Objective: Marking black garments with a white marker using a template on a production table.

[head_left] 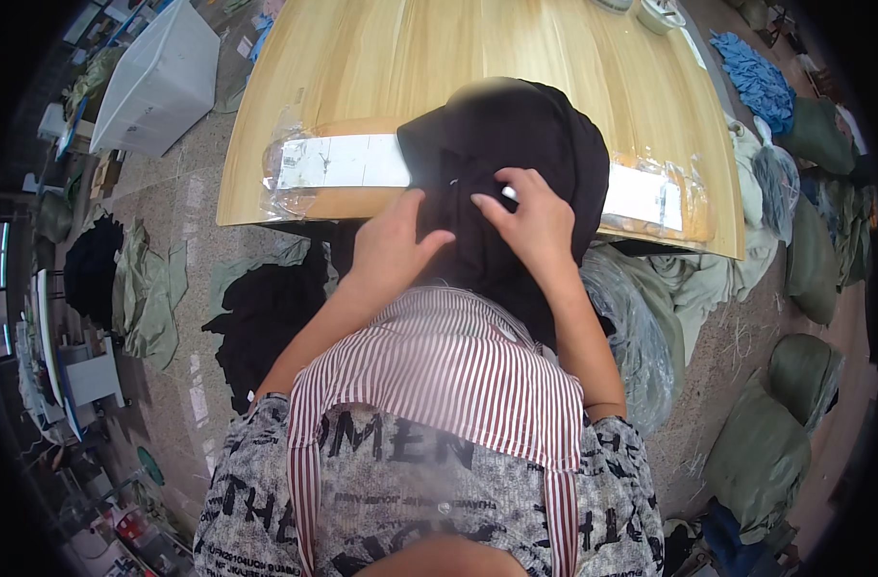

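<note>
A black cloth garment (525,125) lies bunched over the near edge of the wooden table and hangs down toward my apron. My left hand (391,240) rests at its left side, with thumb and forefinger spread apart on the fabric. On the right, my right hand (535,219) is over the same cloth, its fingers curled round a small white object (509,193) whose kind I cannot make out. Between the hands runs a seam or fold, with a tiny light mark (453,181) just above it.
Taped white strips (343,161) line the front edge of the wooden table (333,67). A small tub (660,16) stands at its far right. The floor holds a white bin (160,77), black cloth (275,317), plastic wrapping (636,346) and stuffed green sacks (761,457).
</note>
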`<state>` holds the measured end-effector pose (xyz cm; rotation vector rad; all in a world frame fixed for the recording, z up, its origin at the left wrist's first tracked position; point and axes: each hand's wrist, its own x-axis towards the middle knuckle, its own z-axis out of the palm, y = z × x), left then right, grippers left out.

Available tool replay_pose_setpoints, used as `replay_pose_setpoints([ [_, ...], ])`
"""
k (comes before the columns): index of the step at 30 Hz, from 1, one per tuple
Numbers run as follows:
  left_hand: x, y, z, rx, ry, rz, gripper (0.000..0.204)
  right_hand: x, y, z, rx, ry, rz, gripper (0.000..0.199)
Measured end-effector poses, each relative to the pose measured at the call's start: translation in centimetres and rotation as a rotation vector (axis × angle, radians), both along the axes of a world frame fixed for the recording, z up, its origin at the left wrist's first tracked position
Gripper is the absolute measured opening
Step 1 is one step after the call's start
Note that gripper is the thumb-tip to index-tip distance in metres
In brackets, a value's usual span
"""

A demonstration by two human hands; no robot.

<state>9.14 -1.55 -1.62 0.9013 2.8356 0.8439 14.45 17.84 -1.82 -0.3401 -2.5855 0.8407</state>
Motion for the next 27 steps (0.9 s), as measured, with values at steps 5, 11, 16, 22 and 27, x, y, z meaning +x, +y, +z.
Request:
replay_pose_setpoints([
  [5, -0.2, 0.2, -1.7, 0.039, 0.108, 0.0, 0.047, -0.9, 0.2, -1.6, 0.06, 0.055, -0.012, 0.015],
  [11, -5.2, -1.9, 1.5, 0.214, 0.111, 0.281, 0.038, -2.3, -1.3, 0.5, -0.041, 0.097, 0.23, 0.018],
  [16, -2.4, 0.2, 1.3, 0.456, 0.126, -0.124, 0.048, -4.9, -2.4, -0.7, -0.001, -0.099, 0.164, 0.025],
  [22, -1.7, 1.6, -0.7, 0.365, -0.186, 0.144, 0.056, -5.0, -1.8, -0.8, -1.022, -0.082, 0.334, 0.019],
  [27, -1.2, 1.2, -0.3, -0.009, -0.199, 0.063, 0.041, -4.5, -1.3, -0.1, -1.177, 0.056, 0.197, 0.015],
])
